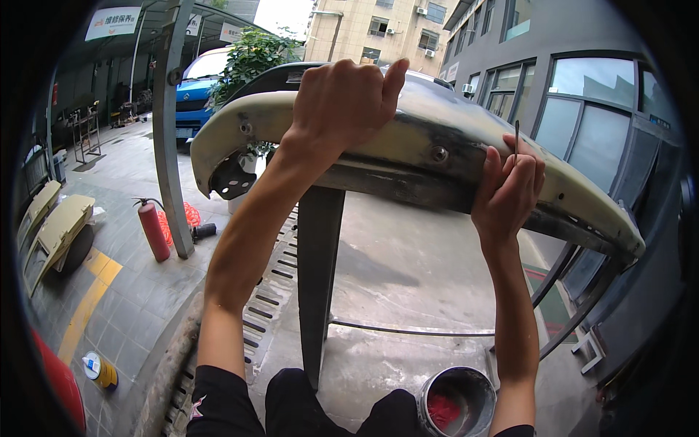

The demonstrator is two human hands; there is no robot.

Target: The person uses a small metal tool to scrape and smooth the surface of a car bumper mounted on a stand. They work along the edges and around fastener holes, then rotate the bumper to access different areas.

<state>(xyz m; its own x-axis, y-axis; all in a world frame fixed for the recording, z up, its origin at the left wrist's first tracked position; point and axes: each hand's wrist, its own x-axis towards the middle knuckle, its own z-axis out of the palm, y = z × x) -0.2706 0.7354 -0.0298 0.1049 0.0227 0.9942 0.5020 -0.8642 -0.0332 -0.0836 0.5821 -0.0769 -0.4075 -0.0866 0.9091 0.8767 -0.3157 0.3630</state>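
Observation:
A curved, partly primed car bumper (233, 124) with patches of beige and dark grey lies across a dark metal stand (317, 277). My left hand (342, 105) is closed over its upper edge, left of centre. My right hand (510, 186) is closed around a thin, dark, upright tool (516, 135) against the bumper's right half, near a round fitting (440, 153); the tool's lower end is hidden by my fingers.
A bucket (457, 404) with red material stands low at right, near my legs. At left are a steel post (172, 116), fire extinguisher (153, 229), stacked panels (58, 233), yellow can (100, 369) and slotted drain (262, 320). A blue truck (193, 109) is parked behind.

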